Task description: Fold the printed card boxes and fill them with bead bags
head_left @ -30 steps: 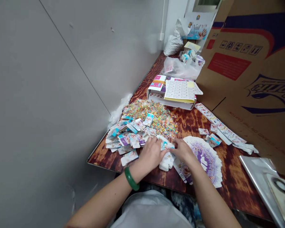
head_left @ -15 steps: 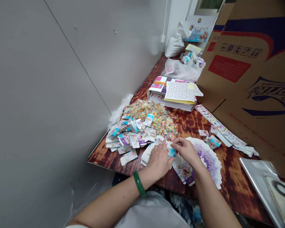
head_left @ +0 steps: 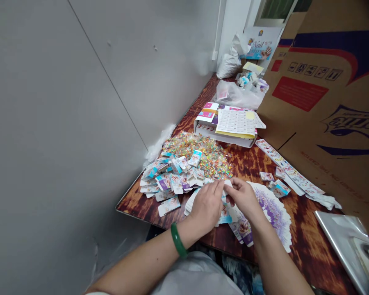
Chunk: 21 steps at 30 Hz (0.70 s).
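white cardboard carton (head_left: pixel 228 183) is pinched by the right hand (head_left: pixel 245 198); left hand (head_left: pixel 206 207) touches it, grip hidden; purple-white card fan (head_left: pixel 276 211) lies at 4 o'clock.

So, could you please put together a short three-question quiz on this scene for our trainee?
1. Which arm wears the green bangle? A) right B) left C) both
2. True or false: the purple-printed cards stand in one upright stack.
3. Order from nearest to farthest from the person: translucent bag, heap of small boxes, sheet-topped box.

Key:
1. B.
2. False; the purple-printed cards lie spread in a fan.
3. Heap of small boxes, sheet-topped box, translucent bag.
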Available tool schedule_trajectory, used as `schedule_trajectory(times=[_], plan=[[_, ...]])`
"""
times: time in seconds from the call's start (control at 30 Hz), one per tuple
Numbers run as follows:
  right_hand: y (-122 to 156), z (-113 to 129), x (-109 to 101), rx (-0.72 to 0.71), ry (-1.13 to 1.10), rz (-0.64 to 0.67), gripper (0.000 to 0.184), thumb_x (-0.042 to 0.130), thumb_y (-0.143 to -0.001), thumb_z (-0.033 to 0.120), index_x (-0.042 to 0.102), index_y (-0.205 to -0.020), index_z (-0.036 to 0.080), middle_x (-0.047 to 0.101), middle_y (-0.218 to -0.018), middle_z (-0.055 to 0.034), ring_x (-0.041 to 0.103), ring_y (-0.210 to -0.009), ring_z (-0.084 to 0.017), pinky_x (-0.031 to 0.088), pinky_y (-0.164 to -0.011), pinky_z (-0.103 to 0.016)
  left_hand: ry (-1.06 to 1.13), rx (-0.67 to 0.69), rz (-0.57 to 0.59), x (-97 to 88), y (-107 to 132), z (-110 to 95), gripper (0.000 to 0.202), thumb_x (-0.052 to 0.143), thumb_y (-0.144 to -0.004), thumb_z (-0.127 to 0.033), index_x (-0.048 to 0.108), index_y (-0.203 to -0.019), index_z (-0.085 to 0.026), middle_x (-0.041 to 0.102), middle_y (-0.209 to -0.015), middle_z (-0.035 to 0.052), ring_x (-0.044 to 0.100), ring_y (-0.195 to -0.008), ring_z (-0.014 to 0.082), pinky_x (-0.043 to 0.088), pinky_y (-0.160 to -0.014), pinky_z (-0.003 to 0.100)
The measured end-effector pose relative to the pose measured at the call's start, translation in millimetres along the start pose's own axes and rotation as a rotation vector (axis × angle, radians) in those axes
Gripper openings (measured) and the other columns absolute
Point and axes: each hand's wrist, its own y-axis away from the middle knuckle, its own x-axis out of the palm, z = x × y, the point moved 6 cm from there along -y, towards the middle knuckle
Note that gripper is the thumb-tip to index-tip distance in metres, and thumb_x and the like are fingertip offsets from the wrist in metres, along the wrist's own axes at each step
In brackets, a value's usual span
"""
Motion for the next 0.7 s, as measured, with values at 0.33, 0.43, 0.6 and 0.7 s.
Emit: schedule_trajectory(times=[0.33,0.43,0.6,0.7], plan=[[2,17,-8,-0.127,0.013,0.216,0.025,0.063,-0.073,0.04,0.063,-0.07,0.015,0.052,-0.057,0.0016,0.044,-0.049,-0.01,0.036,-0.045,-0.022,0.885,-0.124,0.427,-7.5,-14,32,0.021,0.059,-0.077,-0.033,0.062,-0.074,-0.013,0.055,-0.064,-0.0016,0.051,-0.062,0.0118,0.041,-0.059,0.022],[3,19,-4,-0.153,-0.185,0.088,0.027,0.064,-0.073,0.04,0.06,-0.088,0.018,0.056,-0.066,0.0007,0.049,-0.053,-0.011,0.04,-0.046,-0.023,1.045,-0.298,0.238,-6.7,-17,44,0.022,0.063,-0.073,-0.033,0.059,-0.079,-0.012,0.056,-0.068,-0.0006,0.052,-0.063,0.0109,0.041,-0.059,0.021],[3,10,6,-0.206,-0.394,-0.081,0.037,0.072,-0.066,0.033,0.055,-0.097,0.022,0.061,-0.084,-0.0022,0.058,-0.073,-0.015,0.046,-0.057,-0.024,1.185,-0.423,-0.033,-11.5,-15,49,0.049,0.065,-0.072,-0.031,0.042,-0.115,-0.022,0.056,-0.077,-0.0018,0.056,-0.062,0.0112,0.045,-0.055,0.022],[0,0,9,-0.152,-0.395,-0.078,0.032,0.071,-0.067,0.033,0.059,-0.094,0.021,0.061,-0.08,-0.0016,0.057,-0.068,-0.014,0.046,-0.057,-0.025,1.197,-0.377,0.026,-12.5,-16,43,0.04,0.062,-0.074,-0.031,0.047,-0.11,-0.02,0.055,-0.082,-0.0005,0.057,-0.065,0.0102,0.046,-0.056,0.021]])
